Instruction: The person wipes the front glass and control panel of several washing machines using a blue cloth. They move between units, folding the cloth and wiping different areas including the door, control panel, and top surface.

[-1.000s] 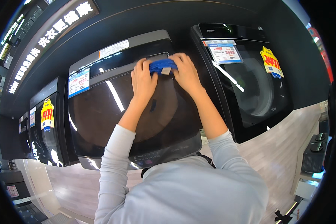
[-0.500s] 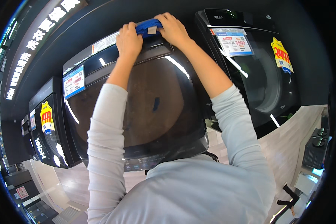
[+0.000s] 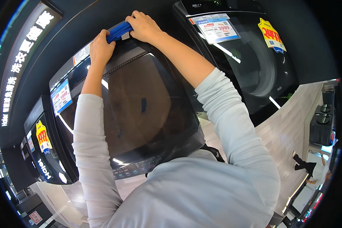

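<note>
Upper left of the frame, left hand (image 3: 101, 48) and right hand (image 3: 143, 27) each grip the blue cloth (image 3: 118, 32); even pressure suits the washing machine (image 3: 136, 91) top best.

Lit sign (image 3: 24, 57) upper L, glare streaks on glossy lid (image 3: 140, 87), edges fisheye-bent w/ blk. corners

Lit sign (image 3: 21, 62), pale plank floor (image 3: 287, 117), distant person (image 3: 318, 171).
</note>
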`<state>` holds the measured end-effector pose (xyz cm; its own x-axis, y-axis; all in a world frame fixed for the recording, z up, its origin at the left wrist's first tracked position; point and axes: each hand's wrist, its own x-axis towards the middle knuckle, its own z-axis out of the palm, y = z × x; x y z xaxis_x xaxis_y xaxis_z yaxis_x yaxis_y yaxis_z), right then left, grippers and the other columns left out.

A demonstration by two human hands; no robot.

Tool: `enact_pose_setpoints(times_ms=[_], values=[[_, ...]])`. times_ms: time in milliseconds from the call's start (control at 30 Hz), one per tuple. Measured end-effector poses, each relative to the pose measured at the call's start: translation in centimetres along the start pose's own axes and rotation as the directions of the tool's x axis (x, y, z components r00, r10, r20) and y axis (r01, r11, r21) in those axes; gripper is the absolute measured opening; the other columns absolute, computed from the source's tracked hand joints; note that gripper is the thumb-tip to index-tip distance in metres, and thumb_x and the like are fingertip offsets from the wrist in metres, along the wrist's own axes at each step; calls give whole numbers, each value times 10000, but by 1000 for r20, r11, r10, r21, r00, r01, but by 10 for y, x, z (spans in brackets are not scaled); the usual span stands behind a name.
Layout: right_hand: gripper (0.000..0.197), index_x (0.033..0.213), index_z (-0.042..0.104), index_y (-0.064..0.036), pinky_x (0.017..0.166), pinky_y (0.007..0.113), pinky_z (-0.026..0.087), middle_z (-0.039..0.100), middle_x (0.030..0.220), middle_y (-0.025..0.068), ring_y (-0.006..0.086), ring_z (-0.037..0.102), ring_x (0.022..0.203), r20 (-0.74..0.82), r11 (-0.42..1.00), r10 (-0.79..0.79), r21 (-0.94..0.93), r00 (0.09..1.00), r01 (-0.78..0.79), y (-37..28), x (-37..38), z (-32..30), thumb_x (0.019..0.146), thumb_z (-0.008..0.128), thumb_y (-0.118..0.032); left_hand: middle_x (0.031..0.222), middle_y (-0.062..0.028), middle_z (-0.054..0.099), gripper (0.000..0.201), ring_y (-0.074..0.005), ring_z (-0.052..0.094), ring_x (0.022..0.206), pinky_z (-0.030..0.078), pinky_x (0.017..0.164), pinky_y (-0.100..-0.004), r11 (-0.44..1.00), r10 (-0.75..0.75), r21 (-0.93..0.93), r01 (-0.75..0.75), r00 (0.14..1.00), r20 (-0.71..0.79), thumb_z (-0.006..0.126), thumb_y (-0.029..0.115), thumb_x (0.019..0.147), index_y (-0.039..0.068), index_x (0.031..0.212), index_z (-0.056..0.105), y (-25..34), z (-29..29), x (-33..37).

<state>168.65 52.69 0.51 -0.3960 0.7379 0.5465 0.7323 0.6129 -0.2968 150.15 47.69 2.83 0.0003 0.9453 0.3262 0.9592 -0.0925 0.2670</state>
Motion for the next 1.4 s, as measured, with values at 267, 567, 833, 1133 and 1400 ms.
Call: enact_pose_setpoints(times_ms=[267,567,833,1133,1400], values=[[398,1098,640,-70,899,409,476,576,1070,134,307,564,1077,85,988,-148,65,985,143,-23,-32,-20,723,745,-148,965,-207,695,391,-385,668,920,517,820,-436,995,85,-47,-85,996,3,697,139,744,67,1114,591,-9,-13,-51],[439,1073,592,-52,863,412,475,548,1006,132,312,563,998,154,952,-269,189,951,239,-75,-118,-69,687,771,-159,906,-219,657,352,-412,645,888,510,795,-465,980,154,-136,-142,984,86,697,94,727,64,1050,560,10,-61,-159],[354,927,565,-41,760,376,455,552,921,113,278,568,902,301,924,-373,208,878,322,-156,-205,-120,655,767,-143,982,-140,655,519,-392,608,1045,454,1036,-449,975,99,-208,-72,988,122,648,-4,691,21,1201,553,43,-101,-293],[398,929,541,9,714,390,481,579,873,153,304,611,797,594,857,-484,469,642,212,-217,-284,-152,743,761,-266,1297,-158,602,317,-339,515,1266,299,1155,-473,940,-7,-310,143,916,401,625,-61,657,13,961,571,55,-156,-386],[389,1051,532,19,746,465,512,603,950,192,372,624,867,373,860,-163,507,914,-54,-209,-271,-158,767,698,-188,1287,-169,581,336,-337,536,1206,332,1122,-488,992,99,-83,-94,993,67,594,-47,711,46,1033,612,78,-158,-329]])
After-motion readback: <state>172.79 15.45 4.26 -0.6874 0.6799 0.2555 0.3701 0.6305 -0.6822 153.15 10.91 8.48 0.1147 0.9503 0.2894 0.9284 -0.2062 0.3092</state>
